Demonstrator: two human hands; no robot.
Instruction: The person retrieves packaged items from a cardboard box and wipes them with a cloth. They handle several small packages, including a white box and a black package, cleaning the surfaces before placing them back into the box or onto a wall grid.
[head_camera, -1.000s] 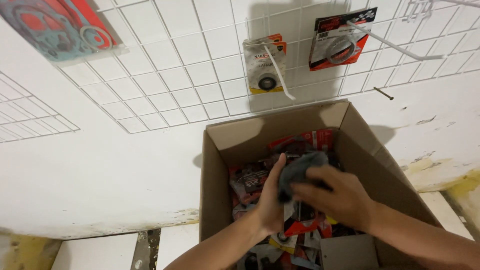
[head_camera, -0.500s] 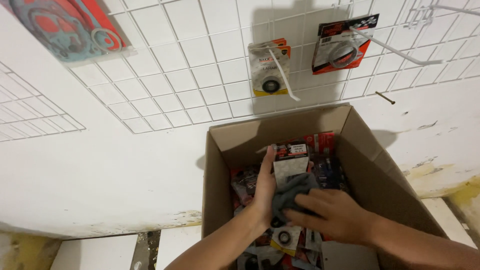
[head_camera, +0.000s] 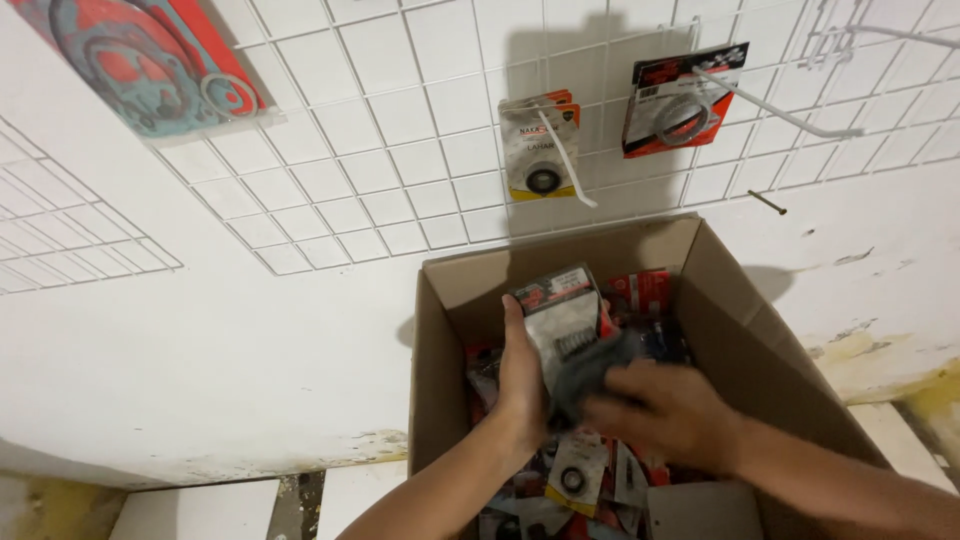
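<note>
- My right hand (head_camera: 668, 412) is motion-blurred over the grey cloth (head_camera: 590, 368).
- The brown cardboard box (head_camera: 440, 400) runs off the bottom edge.
- The packets beneath my hands stay hidden.

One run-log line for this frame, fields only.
left hand: holds clear packet upright | right hand: wipes it with grey cloth | site: over open cardboard box of packets

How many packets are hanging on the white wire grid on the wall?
3: a large red and teal packet at upper left, a small orange-trimmed packet in the middle, and a red and black packet to its right. Others may hang beyond the frame.
</note>
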